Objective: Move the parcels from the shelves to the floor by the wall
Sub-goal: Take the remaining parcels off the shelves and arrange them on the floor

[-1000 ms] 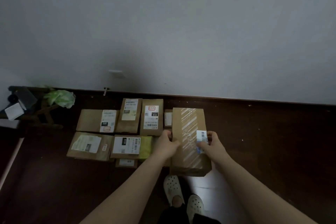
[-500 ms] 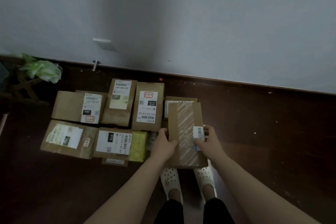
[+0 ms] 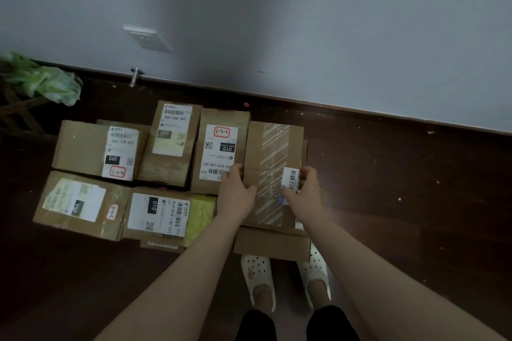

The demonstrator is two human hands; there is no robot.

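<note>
Head view, downward onto a dark floor (image 3: 415, 202) at the foot of a pale wall (image 3: 332, 22).

Centre: striped-tape parcel (image 3: 273, 163), brown, with a barcode sticker on its right side, held flat with its long axis toward the wall. Left hand (image 3: 235, 194) grasping the left long edge, fingers curled over the side, thumb on the top face. Right hand (image 3: 304, 194) grasping the right long edge at the sticker, thumb likewise on top.

Directly beneath: flat box (image 3: 271, 242), plain brown, on the floor (contact between the two not discernible).

Left of the held parcel: back row of parcels (image 3: 171, 141), three labelled cartons near the wall, the nearest just beside the left hand. Closer to the camera: front row of parcels (image 3: 158, 216), two labelled cartons side by side.

Far left: green bag (image 3: 47, 83). On the wall: socket plate (image 3: 146, 37); below it, at the skirting, a metal door stop (image 3: 135, 75). Bottom centre: white shoes (image 3: 256, 271), toes at the flat box.
</note>
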